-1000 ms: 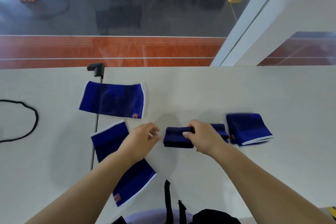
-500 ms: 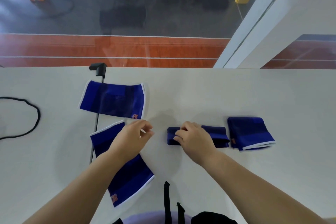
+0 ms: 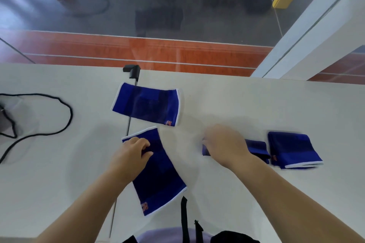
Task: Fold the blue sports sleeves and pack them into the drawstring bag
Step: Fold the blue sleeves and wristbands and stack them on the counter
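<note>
The left hand (image 3: pixel 132 153) is laid on the far end of an unfolded blue sleeve (image 3: pixel 158 175), fingers curled onto the fabric near its white-trimmed far edge; whether the cloth is pinched cannot be told. The right hand (image 3: pixel 225 146) is blurred and rests over a small folded sleeve (image 3: pixel 257 149), most of which is covered by the hand; its grip cannot be made out. Just beside that sleeve, to the right, a second folded sleeve (image 3: pixel 294 150) lies flat, barely apart from it. A further unfolded sleeve (image 3: pixel 147 103) is spread beyond the left hand, near the table's far edge. Between the two hands a bare strip of the white table (image 3: pixel 256 108) is seen, and more bare surface extends to the right. A black cord (image 3: pixel 67 122) is looped at far left, well apart from the sleeves. A black clip (image 3: pixel 132 70) sits at the far edge.
</note>
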`<state>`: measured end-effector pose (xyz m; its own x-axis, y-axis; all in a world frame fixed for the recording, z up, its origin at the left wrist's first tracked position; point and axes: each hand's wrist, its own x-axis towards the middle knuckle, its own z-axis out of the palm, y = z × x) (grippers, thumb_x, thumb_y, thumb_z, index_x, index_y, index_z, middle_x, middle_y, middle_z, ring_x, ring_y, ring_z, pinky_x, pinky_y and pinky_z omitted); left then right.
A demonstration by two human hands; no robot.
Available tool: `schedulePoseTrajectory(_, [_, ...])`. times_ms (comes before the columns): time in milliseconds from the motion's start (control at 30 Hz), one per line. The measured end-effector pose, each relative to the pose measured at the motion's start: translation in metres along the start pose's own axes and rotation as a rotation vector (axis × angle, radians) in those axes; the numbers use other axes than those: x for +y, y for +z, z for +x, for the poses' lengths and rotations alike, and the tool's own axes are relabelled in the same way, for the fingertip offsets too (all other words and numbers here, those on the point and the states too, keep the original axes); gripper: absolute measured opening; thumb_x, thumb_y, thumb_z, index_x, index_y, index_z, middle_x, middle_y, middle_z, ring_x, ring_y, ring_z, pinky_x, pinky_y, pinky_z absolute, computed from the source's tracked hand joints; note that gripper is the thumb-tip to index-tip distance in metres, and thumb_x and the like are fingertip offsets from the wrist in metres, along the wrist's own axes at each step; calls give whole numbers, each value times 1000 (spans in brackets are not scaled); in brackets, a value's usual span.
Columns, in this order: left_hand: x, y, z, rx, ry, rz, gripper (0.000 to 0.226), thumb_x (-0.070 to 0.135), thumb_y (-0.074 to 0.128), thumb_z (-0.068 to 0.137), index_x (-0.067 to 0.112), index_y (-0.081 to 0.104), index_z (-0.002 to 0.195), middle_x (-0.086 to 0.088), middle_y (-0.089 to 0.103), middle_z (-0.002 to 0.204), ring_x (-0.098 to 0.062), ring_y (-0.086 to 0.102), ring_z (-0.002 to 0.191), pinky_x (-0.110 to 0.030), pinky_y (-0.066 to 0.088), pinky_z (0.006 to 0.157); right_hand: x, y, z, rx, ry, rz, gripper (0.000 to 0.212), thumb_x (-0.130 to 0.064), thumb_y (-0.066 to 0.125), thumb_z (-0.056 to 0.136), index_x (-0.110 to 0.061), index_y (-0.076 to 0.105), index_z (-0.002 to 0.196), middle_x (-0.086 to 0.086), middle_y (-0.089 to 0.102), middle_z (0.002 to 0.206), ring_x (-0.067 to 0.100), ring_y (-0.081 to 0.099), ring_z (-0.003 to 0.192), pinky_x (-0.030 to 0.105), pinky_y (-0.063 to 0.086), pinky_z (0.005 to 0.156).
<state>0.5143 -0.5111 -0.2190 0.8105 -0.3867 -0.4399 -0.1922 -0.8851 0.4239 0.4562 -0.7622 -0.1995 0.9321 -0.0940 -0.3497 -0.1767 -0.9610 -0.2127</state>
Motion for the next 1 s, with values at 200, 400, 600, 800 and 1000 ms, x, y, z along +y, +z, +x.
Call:
schedulePoseTrajectory(200, [-29,-1,-2,-97,-113,141,65,47,63,83,29,33,137,-2,30,138,-26,32,125,-38,38,102,-36,-3,35,-36,33,72,31,-36,45,95,-17,57,116,3,59,113,25,57,103,36,48,82])
schedulePoseTrajectory(400, [-56,-12,4,-74,-138,94,71,43,69,79,29,34,138,-4,24,135,-27,32,124,-37,35,105,-73,9,67,-5,127,156,35,-42,49,93,-13,54,111,6,60,109,26,58,94,38,51,76])
schedulePoseTrajectory(600, [-83,-28,13,-60,-158,55,79,38,67,82,24,23,147,-7,18,146,-33,27,131,-41,30,110,-95,25,89,-14,354,318,55,-38,61,89,-4,38,125,14,52,121,32,56,105,38,46,78])
schedulePoseTrajectory(800, [-93,-36,19,-57,-147,19,76,31,66,85,21,22,146,-7,27,141,-30,33,127,-38,33,106,-97,31,95,-19,524,551,48,-24,68,85,-1,40,117,15,56,115,32,58,99,33,41,74])
schedulePoseTrajectory(1000, [-96,-43,26,-35,-227,-175,64,15,67,84,19,32,138,-10,49,120,-28,53,108,-38,45,88,-88,34,87,1,473,445,16,-20,58,91,-7,49,92,13,55,104,26,50,77,32,40,67])
